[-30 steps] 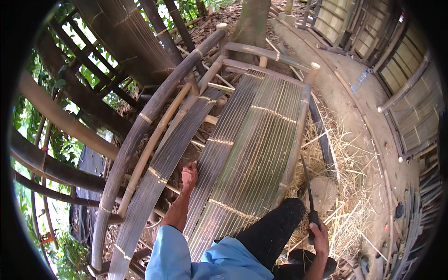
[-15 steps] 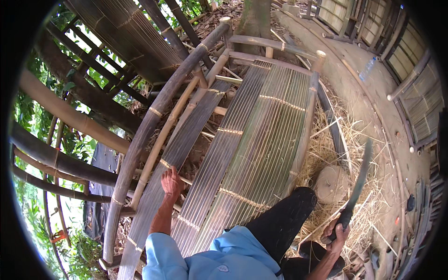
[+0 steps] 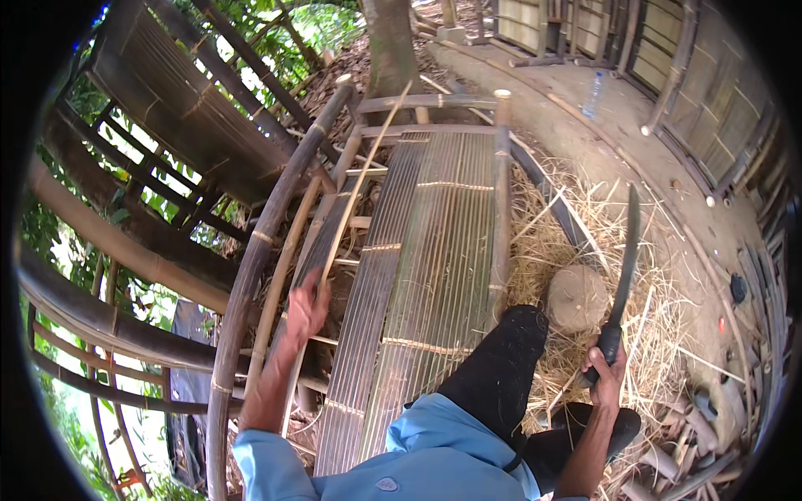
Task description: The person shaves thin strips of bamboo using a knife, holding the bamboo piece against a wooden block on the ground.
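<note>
My left hand (image 3: 308, 309) is closed on a narrow grey bamboo slat panel (image 3: 322, 235), which is tilted up so that its pale long edge shows. The panel's far end reaches up past the bench's end rail. My right hand (image 3: 606, 371) grips the dark handle of a machete (image 3: 628, 255), its long blade pointing up and away. Beside the panel, wider lashed slats (image 3: 439, 242) cover the bamboo bench's seat, and I sit on its near part. A gap with crosspieces shows between the tilted panel and these slats.
A round wooden chopping block (image 3: 578, 298) stands among straw-like shavings (image 3: 535, 217) right of the bench. The bench's thick bamboo rail (image 3: 251, 267) runs along the left. Cut bamboo pieces (image 3: 664, 459) lie at the lower right. A plastic bottle (image 3: 593, 94) stands near the wall panels.
The grey slat panel, flat on the bench before, is now lifted onto its edge by my left hand. The machete stays in my right hand, more upright. The view has shifted.
</note>
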Tool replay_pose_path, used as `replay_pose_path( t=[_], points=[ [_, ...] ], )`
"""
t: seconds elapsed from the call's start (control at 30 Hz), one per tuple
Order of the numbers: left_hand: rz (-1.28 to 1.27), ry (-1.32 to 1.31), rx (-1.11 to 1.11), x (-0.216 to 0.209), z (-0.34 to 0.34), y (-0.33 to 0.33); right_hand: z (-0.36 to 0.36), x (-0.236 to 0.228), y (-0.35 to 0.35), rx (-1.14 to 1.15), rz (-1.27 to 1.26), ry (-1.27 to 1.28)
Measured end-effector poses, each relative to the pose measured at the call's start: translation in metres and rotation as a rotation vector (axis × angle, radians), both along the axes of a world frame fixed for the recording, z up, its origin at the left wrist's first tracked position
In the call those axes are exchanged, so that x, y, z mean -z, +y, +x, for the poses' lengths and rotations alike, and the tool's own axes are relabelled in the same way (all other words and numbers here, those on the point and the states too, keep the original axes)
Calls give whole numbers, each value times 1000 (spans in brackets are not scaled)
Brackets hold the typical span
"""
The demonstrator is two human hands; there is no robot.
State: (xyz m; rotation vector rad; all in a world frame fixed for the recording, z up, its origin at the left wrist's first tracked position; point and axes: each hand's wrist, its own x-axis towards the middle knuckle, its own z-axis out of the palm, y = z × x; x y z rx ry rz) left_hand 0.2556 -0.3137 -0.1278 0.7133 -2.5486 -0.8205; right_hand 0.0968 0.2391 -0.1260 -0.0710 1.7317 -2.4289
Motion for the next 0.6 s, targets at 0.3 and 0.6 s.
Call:
replay_pose_path(
  t=[0.3,0.6],
  points=[
    [37,261,433,-306,-236,143,31,-14,30,35,108,122],
    [-942,663,720,-495,-246,265,46,-9,54,149,98,87]
  ],
)
